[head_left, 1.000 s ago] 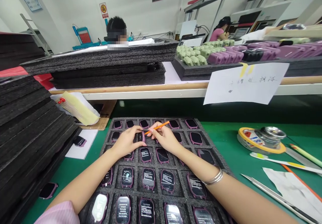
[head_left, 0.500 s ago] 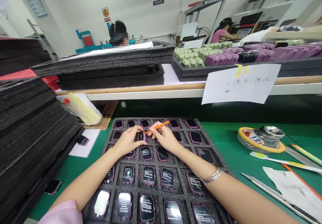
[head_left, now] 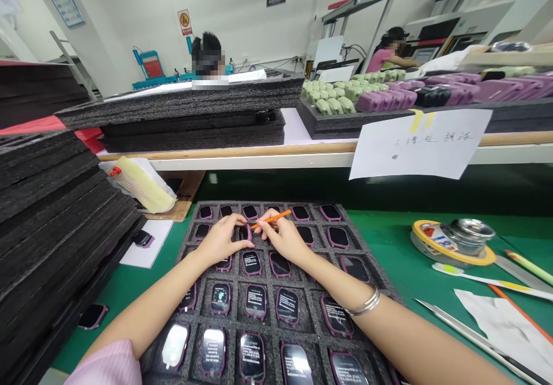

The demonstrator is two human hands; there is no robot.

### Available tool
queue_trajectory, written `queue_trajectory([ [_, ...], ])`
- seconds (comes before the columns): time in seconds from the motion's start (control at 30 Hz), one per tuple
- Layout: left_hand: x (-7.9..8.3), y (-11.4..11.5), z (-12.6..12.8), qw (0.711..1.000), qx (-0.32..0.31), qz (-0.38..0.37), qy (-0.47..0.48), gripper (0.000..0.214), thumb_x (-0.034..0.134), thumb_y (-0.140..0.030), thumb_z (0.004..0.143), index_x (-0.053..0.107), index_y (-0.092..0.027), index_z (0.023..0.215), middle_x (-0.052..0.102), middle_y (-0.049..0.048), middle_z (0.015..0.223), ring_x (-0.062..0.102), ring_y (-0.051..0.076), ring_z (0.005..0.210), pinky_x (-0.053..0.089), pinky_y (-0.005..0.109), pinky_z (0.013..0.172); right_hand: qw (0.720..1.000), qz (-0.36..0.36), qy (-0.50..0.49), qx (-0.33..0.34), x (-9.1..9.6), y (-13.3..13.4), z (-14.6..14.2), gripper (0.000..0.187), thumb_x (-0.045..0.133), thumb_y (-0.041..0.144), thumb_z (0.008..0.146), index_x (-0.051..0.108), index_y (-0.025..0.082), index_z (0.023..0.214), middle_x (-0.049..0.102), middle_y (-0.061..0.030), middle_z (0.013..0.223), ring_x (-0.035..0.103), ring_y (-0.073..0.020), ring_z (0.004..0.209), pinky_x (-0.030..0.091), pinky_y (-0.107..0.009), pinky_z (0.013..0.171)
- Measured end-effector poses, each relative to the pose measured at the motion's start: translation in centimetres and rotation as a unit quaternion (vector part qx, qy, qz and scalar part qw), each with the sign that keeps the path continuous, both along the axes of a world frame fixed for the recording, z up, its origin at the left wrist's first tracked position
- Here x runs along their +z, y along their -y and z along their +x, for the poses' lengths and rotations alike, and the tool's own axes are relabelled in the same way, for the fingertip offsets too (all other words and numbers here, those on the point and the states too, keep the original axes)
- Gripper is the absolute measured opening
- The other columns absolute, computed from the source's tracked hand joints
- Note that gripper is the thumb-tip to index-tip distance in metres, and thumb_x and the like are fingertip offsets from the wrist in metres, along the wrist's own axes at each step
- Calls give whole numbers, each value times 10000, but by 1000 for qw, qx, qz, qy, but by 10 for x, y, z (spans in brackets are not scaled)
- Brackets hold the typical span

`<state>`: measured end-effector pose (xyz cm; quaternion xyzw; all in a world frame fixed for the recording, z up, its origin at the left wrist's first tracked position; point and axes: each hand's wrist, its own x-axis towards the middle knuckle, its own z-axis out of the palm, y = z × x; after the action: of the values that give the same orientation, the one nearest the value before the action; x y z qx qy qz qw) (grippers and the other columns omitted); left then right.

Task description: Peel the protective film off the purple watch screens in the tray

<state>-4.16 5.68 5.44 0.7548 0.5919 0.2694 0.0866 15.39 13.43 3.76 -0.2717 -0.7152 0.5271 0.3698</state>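
Over the far rows of a dark foam tray (head_left: 311, 223), my left hand (head_left: 222, 238) grips a purple smartwatch case (head_left: 247, 234) between thumb and fingers, tilted onto its edge. My right hand (head_left: 279, 236) pinches a thin orange stick (head_left: 279, 216). The stick's left end meets the side of that watch; the exact contact spot is too small to make out. Around both hands, purple smartwatches without straps lie screen up in the tray's compartments. Several screens, such as that of a near watch (head_left: 252, 357), show lines of white text. Another watch (head_left: 220, 299) displays a dial.
Tall black foam stacks (head_left: 56, 218) rise on the left. A shelf (head_left: 311, 157) crosses behind the tray, holding green and purple cases (head_left: 384, 100). At right lie yellow tape (head_left: 479, 256), a metal-topped jar (head_left: 469, 236), a toothbrush (head_left: 492, 278) and tweezers (head_left: 470, 336). Two people sit beyond.
The view has shifted slightly, so the background sits a little farther right. Both hands keep their hold on the watch and the orange stick, with hardly any movement.
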Motion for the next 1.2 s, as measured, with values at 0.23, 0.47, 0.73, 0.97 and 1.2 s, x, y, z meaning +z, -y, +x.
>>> queue_trajectory([
  [0.23, 16, 20, 26, 995, -23, 27, -90, 290, 667, -494, 899, 665, -212, 967, 643, 58, 1008, 570, 248, 1012, 437, 415, 931, 998, -36, -45, -33, 12, -5, 2, 325, 635, 491, 926, 557, 183, 856, 669, 17, 715, 648, -124, 610, 550, -292, 642],
  [0.47, 19, 56, 46, 988, -45, 1, -146, 306, 672, -496, 892, 691, -222, 1027, 624, 80, 1055, 566, 270, 982, 460, 429, 849, 995, -69, -77, -11, 31, 18, 5, 410, 631, 616, 852, 539, 217, 852, 697, -20, 726, 616, -128, 550, 526, -287, 579],
  [0.73, 14, 70, 27, 990, -65, 41, -121, 269, 618, -417, 948, 657, -203, 1105, 693, 96, 1131, 651, 246, 1029, 526, 422, 921, 993, -101, -62, 15, 7, 53, 7, 450, 570, 675, 872, 468, 237, 840, 626, 23, 655, 619, -135, 537, 517, -282, 538],
  [0.97, 5, 66, 21, 993, -78, 47, -78, 303, 630, -456, 933, 631, -222, 1125, 725, 84, 1125, 690, 244, 1054, 556, 411, 943, 994, -101, -43, 26, 6, 54, 7, 408, 554, 635, 900, 450, 243, 849, 618, 34, 655, 629, -138, 550, 541, -299, 574],
  [1.2, 1, 68, 21, 999, -31, 20, -35, 530, 727, -487, 855, 489, -224, 1249, 708, 93, 1168, 693, 259, 1089, 568, 423, 945, 996, -85, -19, 28, 7, 56, 9, 341, 540, 565, 927, 438, 251, 841, 623, 27, 653, 644, -148, 565, 555, -309, 596],
])
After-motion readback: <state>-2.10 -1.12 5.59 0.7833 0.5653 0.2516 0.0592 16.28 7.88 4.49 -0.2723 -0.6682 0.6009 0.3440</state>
